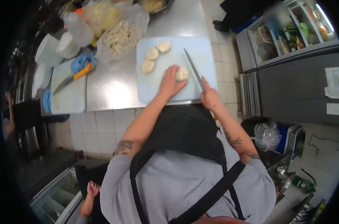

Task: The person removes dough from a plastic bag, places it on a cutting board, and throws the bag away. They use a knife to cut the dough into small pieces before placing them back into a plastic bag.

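Over a white cutting board (154, 91), my left hand (170, 84) curls its fingers and thumb about a pale round piece of food (182, 74), pressing it to the board. Its exact kind cannot be made out. In my right hand (210, 98) is a kitchen knife (193, 67), its long blade pointing away from me, to the right of the round piece and apart from it. The handle is mostly hidden by my closed fingers. Three similar pale rounds (152, 54) lie in a row at the board's far left.
A plastic bag of pale cut pieces (121, 37) lies beyond the board. Leftward, a second board (70, 100) bears a yellow-handled knife (74, 77) and a blue cloth (82, 62). Stacked white bowls (48, 50) stand behind. Another person's hand (92, 188) shows at lower left.
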A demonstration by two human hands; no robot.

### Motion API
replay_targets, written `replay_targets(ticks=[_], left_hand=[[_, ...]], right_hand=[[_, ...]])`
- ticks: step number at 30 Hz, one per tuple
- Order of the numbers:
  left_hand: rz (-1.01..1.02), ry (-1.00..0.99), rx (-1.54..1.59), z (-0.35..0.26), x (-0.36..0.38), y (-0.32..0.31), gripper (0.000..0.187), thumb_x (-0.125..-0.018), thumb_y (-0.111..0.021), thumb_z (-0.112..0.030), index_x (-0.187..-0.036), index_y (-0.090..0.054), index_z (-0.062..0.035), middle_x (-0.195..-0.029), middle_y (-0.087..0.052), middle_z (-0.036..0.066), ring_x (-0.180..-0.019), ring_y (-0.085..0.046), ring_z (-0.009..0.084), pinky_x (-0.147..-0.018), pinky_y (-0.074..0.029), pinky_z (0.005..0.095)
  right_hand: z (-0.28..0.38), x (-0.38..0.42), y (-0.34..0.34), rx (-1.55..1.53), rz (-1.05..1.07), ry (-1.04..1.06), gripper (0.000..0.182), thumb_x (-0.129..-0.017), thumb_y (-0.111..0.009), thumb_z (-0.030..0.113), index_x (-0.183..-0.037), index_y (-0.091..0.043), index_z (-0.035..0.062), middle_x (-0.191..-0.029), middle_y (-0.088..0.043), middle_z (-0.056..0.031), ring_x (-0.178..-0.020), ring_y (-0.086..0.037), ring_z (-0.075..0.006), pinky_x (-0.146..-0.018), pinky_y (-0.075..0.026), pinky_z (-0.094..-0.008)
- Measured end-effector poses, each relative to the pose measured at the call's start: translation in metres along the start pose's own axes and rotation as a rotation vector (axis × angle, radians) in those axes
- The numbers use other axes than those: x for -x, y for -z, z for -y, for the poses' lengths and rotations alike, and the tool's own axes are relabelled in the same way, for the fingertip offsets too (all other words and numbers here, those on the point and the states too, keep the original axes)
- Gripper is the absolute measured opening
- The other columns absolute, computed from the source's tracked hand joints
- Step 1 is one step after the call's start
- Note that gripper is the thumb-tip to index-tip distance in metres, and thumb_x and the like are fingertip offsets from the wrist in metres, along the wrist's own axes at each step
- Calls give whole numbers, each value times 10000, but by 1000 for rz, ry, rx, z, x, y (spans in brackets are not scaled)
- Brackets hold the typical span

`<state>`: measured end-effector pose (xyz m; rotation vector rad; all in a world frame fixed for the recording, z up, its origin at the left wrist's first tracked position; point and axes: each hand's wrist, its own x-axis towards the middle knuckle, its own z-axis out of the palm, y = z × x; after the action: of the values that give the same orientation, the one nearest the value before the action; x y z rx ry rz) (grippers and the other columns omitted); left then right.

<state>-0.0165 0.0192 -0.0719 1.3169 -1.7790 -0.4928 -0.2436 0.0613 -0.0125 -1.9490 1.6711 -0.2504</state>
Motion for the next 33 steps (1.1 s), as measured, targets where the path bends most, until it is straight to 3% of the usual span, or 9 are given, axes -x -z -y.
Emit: replay_targets(ticks=[3,4,7,12,25,33], left_hand=[[-65,-9,53,5,0,-3,478,-858,-753,-169,-1260,-541,-19,-1339,-522,204,-1178,-533,434,-1018,-473,489],[-69,1,36,4,-1,-3,374,-904,-676,-143,-1244,-561,-37,-1314,-518,190,-1158,-544,427,-990,-489,499],[6,105,-68,-6,-1,-4,274,-948,-650,-165,-1201,-601,-71,-1285,-533,163,-1157,-567,389,-932,-514,487],[48,121,-206,-14,-5,-8,256,-958,-633,-181,-1204,-625,-112,-1235,-546,147,-1100,-596,359,-855,-546,491],[60,120,-252,-14,-8,-9,264,-948,-623,-168,-1207,-623,-117,-1225,-557,156,-1073,-609,375,-832,-553,499],[62,105,-216,-13,-8,-7,256,-955,-632,-179,-1207,-639,-132,-1201,-563,144,-1054,-621,360,-824,-553,483]], right_hand=[[3,-2,3,59,89,-13,791,-917,-525,31,-1638,-213,121,-838,-673,-334,-780,-647,-513,-770,-523,-583],[7,0,4,102,98,-17,810,-913,-528,25,-1646,-202,134,-827,-671,-325,-766,-650,-505,-762,-525,-582],[23,7,19,232,121,-12,848,-907,-535,16,-1663,-183,171,-798,-667,-295,-728,-659,-479,-735,-533,-573],[45,37,36,336,205,19,831,-941,-519,56,-1672,-172,244,-832,-659,-264,-701,-684,-440,-689,-575,-541],[46,54,55,322,291,28,887,-911,-529,17,-1678,-140,235,-836,-662,-284,-694,-685,-445,-676,-574,-535],[17,30,19,219,338,-22,943,-886,-504,-27,-1676,-102,296,-785,-688,-282,-717,-694,-450,-685,-550,-578]])
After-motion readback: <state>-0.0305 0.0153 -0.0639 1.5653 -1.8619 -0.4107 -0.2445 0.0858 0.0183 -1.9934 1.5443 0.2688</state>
